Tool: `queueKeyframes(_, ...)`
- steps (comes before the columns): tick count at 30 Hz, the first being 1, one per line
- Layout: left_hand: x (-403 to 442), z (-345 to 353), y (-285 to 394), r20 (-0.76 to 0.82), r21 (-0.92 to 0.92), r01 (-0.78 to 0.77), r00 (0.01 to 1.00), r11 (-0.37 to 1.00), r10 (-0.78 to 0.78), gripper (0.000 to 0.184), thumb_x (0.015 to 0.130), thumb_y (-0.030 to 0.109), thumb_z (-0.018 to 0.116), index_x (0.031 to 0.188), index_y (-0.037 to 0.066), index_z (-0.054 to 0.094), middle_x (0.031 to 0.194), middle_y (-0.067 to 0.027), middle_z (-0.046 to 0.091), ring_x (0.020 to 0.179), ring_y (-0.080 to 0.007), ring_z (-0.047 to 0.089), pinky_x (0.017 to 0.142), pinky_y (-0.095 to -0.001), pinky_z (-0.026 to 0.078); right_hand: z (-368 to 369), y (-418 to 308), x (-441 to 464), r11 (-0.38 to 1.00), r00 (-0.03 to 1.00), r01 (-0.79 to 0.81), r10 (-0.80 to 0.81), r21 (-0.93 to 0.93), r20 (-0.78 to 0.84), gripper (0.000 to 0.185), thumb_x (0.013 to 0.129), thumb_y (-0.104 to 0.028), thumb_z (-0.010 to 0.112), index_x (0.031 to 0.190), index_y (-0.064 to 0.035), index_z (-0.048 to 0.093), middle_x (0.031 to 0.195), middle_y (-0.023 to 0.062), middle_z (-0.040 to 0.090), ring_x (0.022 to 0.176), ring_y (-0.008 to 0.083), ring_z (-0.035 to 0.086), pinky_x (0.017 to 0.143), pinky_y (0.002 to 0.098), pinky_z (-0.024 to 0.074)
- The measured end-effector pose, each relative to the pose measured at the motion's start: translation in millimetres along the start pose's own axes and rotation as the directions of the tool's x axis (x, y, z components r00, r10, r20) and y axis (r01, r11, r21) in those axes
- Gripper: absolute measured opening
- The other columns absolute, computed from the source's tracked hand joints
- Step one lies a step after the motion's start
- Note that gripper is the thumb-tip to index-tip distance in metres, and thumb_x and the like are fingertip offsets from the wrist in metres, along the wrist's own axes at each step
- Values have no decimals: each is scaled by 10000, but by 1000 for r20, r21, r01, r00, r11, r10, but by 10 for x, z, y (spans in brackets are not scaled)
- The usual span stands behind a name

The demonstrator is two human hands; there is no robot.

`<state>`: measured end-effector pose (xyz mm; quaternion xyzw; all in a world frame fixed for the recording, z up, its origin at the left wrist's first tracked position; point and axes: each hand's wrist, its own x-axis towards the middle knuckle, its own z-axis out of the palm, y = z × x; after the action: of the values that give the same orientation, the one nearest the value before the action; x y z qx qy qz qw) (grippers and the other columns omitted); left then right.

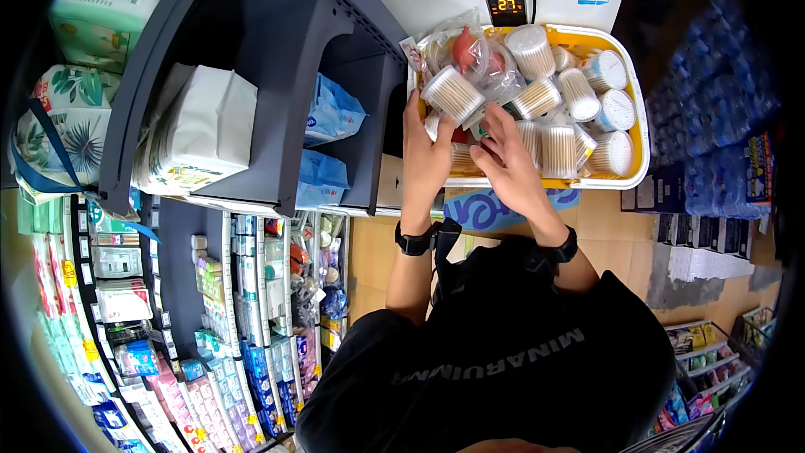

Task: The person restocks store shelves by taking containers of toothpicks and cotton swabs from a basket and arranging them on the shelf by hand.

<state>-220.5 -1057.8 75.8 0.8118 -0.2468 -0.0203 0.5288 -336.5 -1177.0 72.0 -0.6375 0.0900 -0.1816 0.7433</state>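
Note:
A yellow-and-white basket [641, 151] is piled with clear round tubs of cotton swabs. At its left end, my left hand [426, 155] has its thumb and fingers apart, close below a tilted cotton swab tub [454, 96]; whether it touches the tub is unclear. My right hand [510, 159] reaches over the basket's front rim with spread fingers, near that tub's lower right and beside another cotton swab tub [558, 151]. Behind them lie clear plastic bags, one with a red rounded item [464, 49] inside. The things beneath my fingers are partly hidden.
A white appliance with a lit display [506, 2] stands behind the basket. To the left, a dark grey shelf unit [289, 109] holds white packs [205, 122] and blue packs [335, 109]. Blue-wrapped bottle packs [713, 109] are stacked at right. Stocked store shelves [243, 327] line the lower left.

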Motion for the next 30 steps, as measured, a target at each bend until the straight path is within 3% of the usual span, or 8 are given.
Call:
queueKeyframes(8,78,40,-74,6,42,73,997,996,-74,638,1015,270,549,1520,-69,357,1514,-308,444,1414,-432,428,1174,-443,332,-7,123,103,998,998,-53,54,-37,24,853,958,-135,628,1595,54,93,1573,376,317,1467,422,385,1172,450,369)
queueKeyframes(16,26,2,127,2,33,70,998,997,-70,586,1002,237,540,1491,-61,414,1495,-284,477,1372,-422,481,1141,-442,379,-7,147,98,999,999,15,-13,-41,33,859,966,-124,626,1624,-4,87,1571,322,366,1454,393,414,1134,425,419)
queueKeyframes(18,-16,-20,184,4,57,-21,1000,998,21,523,1000,207,537,1454,-43,464,1449,-262,521,1319,-419,523,1118,-441,399,-25,61,52,999,1000,-4,5,-38,20,849,969,-119,625,1628,-18,100,1569,305,383,1449,389,422,1133,420,423)
queueKeyframes(23,-159,-45,400,0,-53,-93,996,994,93,443,1001,163,544,1408,-8,516,1356,-232,576,1238,-399,570,1069,-428,434,-139,-49,-47,984,984,162,-166,-78,-61,829,956,-51,631,1631,-52,150,1550,272,423,1441,371,438,1138,432,430)
queueKeyframes(28,-292,-103,620,-26,-60,-232,973,971,231,374,1002,134,563,1359,25,580,1299,-204,598,1203,-360,590,1036,-411,451,-200,-287,-208,970,970,206,-219,-127,-105,814,938,-9,645,1625,-59,211,1519,220,479,1327,303,547,1113,405,451)
queueKeyframes(30,-350,-139,688,-48,14,-293,955,956,293,328,997,77,591,1317,29,645,1252,-139,616,1185,-250,605,1032,-363,464,-221,-365,-263,974,974,166,-187,-156,-128,819,917,14,676,1614,-55,252,1485,187,524,1226,245,608,1081,377,474)
